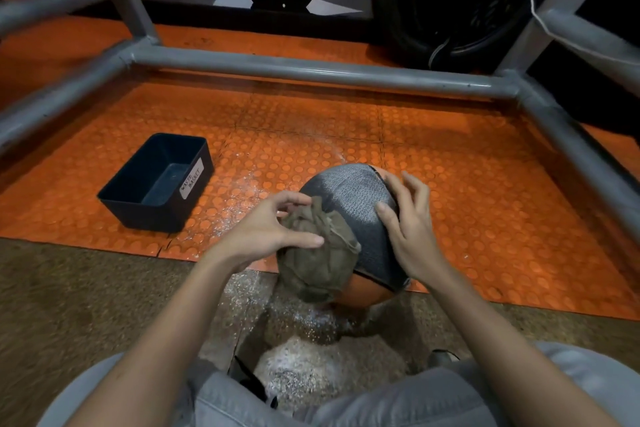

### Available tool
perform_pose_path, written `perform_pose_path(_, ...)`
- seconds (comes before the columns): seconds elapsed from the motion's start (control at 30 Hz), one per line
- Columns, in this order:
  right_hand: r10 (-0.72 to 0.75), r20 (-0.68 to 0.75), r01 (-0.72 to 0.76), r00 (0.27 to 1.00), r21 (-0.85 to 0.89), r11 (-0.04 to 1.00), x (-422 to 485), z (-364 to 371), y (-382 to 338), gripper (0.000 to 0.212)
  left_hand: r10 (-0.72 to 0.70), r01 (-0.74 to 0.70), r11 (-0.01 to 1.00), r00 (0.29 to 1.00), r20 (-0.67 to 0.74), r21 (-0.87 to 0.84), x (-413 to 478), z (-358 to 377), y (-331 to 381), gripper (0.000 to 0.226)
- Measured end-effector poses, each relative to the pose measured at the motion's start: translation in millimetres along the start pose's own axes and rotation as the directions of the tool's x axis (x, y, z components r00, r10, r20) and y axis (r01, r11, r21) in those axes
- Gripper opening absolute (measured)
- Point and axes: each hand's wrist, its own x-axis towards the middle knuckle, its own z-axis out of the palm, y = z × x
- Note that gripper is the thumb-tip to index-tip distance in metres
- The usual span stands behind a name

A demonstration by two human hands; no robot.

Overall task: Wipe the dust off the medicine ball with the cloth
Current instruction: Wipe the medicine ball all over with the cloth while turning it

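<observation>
The medicine ball (356, 204), grey textured panels over orange, sits on the floor at the edge of the orange studded mat, right in front of me. A crumpled olive-brown cloth (322, 260) lies against its near left side. My left hand (266, 232) holds the cloth against the ball, thumb across the top of the cloth and fingers curled over its far edge. My right hand (408, 218) rests on the ball's right side with fingers spread and relaxed, steadying it.
A dark bin (138, 208) labelled "waste basket" stands on the mat to the left. White dust (304, 350) speckles the floor under the ball and between my knees. A grey pipe frame (311, 69) borders the mat; a black tyre (450, 3) leans behind.
</observation>
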Motion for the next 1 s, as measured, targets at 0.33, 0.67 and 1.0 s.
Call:
perform_pose_path(0.33, -0.026, 0.227, -0.043, 0.973, 0.292, 0.955, 3, -25, -8, 0.033, 0.310, -0.270, 0.950, 0.877, -0.367, 0.159, 3, 57, -11, 0.045)
perform_pose_path(0.67, -0.072, 0.194, -0.001, 0.978, 0.355, 0.935, 0, -22, -10, 0.033, 0.318, -0.310, 0.948, 0.888, -0.333, 0.079, 15, 21, -10, 0.021)
perform_pose_path(1.0, -0.052, 0.041, 0.033, 0.998, 0.372, 0.928, 9, -27, 1, 0.023, 0.228, -0.158, 0.933, 0.955, -0.192, 0.325, 21, 48, -30, 0.095)
